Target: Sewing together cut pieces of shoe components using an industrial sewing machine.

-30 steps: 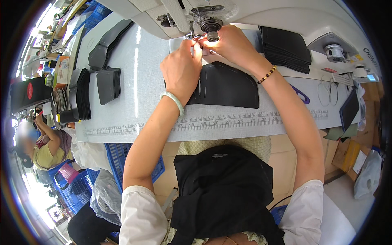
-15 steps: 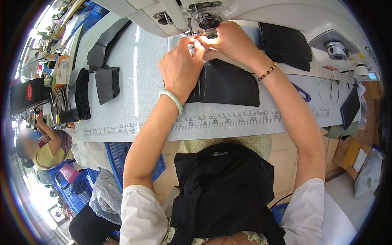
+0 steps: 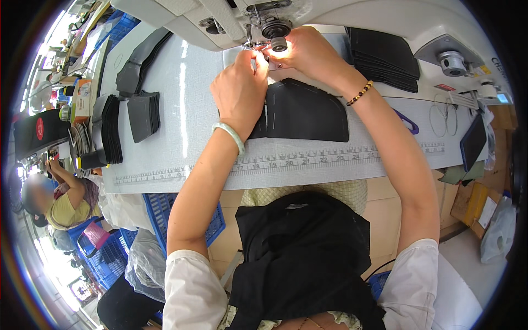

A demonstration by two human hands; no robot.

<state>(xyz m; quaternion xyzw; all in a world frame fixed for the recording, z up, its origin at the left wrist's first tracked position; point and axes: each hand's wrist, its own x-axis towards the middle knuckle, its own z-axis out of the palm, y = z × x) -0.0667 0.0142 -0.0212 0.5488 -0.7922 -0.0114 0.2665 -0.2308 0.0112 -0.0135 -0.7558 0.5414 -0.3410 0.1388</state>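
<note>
Under the needle area of a white sewing machine [image 3: 352,22], both my hands work close together in the lamp light. My left hand [image 3: 239,85], with a pale bangle at its wrist, is closed, thumb and forefinger pinched just in front of the presser foot [image 3: 253,46]. My right hand [image 3: 311,55], wearing a beaded bracelet, has its fingers bent together beside the foot. What lies between the fingertips is too small and too hidden to make out. Below the hands a black leather-like panel [image 3: 308,113] lies flat on the table, my left wrist over its left part.
Stacks of black cut pieces [image 3: 144,115] lie at the left, another stack [image 3: 382,58] right of the needle. Purple-handled snips [image 3: 406,122] rest near my right forearm. A printed ruler [image 3: 308,158] runs along the table's front. Blue crates [image 3: 212,223] stand below; a co-worker [image 3: 71,198] sits at left.
My left hand has shifted slightly left and the gap between its fingers and my right hand has widened a little. The black panel has hardly moved.
</note>
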